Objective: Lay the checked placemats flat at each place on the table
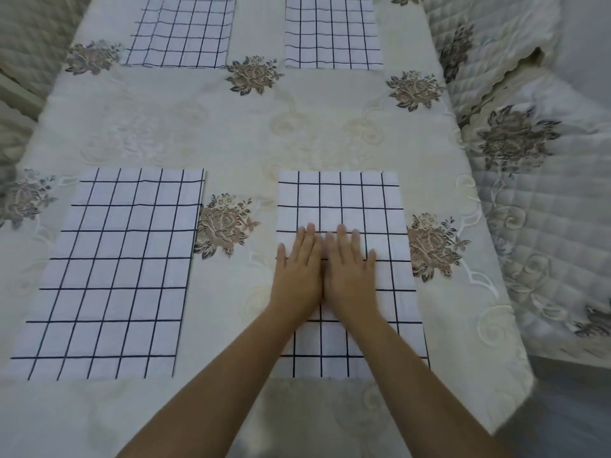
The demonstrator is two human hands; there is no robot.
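Observation:
Several white placemats with a dark blue check lie flat on the cream tablecloth. The near right placemat (340,200) has both my hands on it. My left hand (299,269) and my right hand (350,269) lie side by side, palms down, fingers straight, pressing its middle. The near left placemat (112,269) lies flat with nothing on it. Two more lie at the far side: the far left placemat (182,31) and the far right placemat (332,31), both cut off by the top edge of the view.
The table (231,127) carries a cream embroidered cloth with brown flower motifs (224,226). Quilted, flower-patterned chair covers (529,200) stand along the right side, another at the far left (29,44). The table's right edge runs diagonally down toward the grey floor (568,408).

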